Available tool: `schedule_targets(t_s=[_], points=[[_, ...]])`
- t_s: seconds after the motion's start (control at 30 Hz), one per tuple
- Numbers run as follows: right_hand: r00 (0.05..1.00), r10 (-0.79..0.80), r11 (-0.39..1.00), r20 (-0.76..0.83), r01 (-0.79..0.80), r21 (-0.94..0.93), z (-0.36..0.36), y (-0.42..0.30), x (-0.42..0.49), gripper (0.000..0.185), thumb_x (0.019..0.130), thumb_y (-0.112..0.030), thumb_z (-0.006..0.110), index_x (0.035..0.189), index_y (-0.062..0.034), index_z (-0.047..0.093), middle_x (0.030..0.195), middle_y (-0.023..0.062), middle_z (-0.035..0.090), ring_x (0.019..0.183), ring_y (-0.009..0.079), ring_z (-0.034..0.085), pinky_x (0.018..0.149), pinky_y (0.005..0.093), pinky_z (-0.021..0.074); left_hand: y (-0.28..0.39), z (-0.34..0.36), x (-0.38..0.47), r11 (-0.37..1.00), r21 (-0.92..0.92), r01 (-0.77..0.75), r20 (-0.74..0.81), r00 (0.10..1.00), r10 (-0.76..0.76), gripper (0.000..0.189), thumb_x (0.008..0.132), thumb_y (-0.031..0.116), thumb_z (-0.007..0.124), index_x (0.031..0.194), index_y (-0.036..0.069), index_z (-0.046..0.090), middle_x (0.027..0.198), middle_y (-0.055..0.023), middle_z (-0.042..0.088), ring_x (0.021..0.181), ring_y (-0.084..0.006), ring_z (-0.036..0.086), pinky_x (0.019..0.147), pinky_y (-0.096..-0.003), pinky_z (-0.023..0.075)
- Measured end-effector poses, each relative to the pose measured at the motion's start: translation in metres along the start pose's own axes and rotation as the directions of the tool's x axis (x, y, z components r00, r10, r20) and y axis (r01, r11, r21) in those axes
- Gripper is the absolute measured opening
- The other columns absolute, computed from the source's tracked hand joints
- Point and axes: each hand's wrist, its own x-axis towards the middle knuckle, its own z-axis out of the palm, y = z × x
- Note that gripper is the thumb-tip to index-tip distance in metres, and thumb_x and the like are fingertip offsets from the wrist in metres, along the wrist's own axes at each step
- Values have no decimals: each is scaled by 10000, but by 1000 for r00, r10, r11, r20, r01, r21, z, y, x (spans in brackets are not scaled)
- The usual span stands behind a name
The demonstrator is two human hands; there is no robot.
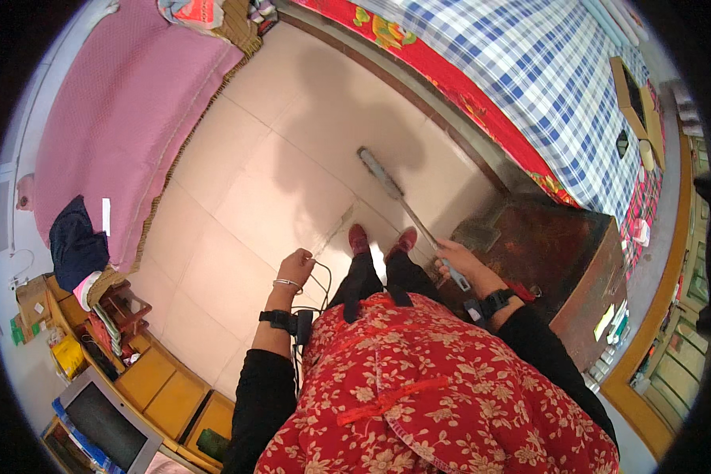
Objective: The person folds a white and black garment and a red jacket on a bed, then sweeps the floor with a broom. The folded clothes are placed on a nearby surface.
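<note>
My right hand grips the grey plastic handle of a long duster brush. Its fuzzy grey head points away from me, over the tiled floor. On the other side, my left hand is held with curled fingers in front of my body. A thin black cable runs from its fingertips and loops back towards my waist. Both wrists carry black straps with small devices, and a bracelet circles the left one. My red shoes stand on the floor below, beneath a red floral apron.
A bed with a blue checked sheet borders the floor at upper right. Beside my right arm stands a dark brown wooden cabinet. A pink-covered sofa lies left, with dark cloth on it. Yellow-brown furniture and a monitor occupy lower left.
</note>
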Motion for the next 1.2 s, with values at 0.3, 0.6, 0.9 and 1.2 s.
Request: schedule_targets(t_s=[0.3,0.6,0.9,1.2], points=[[994,-110,937,-29,113,330,-13,15,-18,583,965,-123,570,1488,-54,322,800,126,577,566,145,495,478,295,428,-60,-15,9,997,-71,30,-74,997,-35,265,862,261,655,1007,39,670,913,-184,709,885,-317,687,786,-390,547],[930,-107,960,-352,188,206,-100,8,21,648,989,-113,500,1545,-72,169,777,125,576,559,180,498,507,347,460,-96,-6,-30,949,-301,97,-111,985,-135,235,883,176,630,1017,-16,651,863,-138,704,728,-205,689,670,-327,566],[955,-42,933,-292,142,330,-84,31,132,136,992,-130,471,1074,-42,408,728,117,521,501,196,475,457,344,436,-106,24,-67,901,-370,224,-44,965,-258,236,877,208,647,1004,10,650,813,-121,707,687,-190,684,655,-330,551],[995,52,980,-85,-68,-188,27,-24,27,622,973,-103,466,1537,-114,203,780,81,542,546,131,484,462,287,426,-92,24,-18,908,-404,107,-80,985,-152,244,875,227,654,989,11,657,800,-120,703,692,-190,679,641,-329,543]])
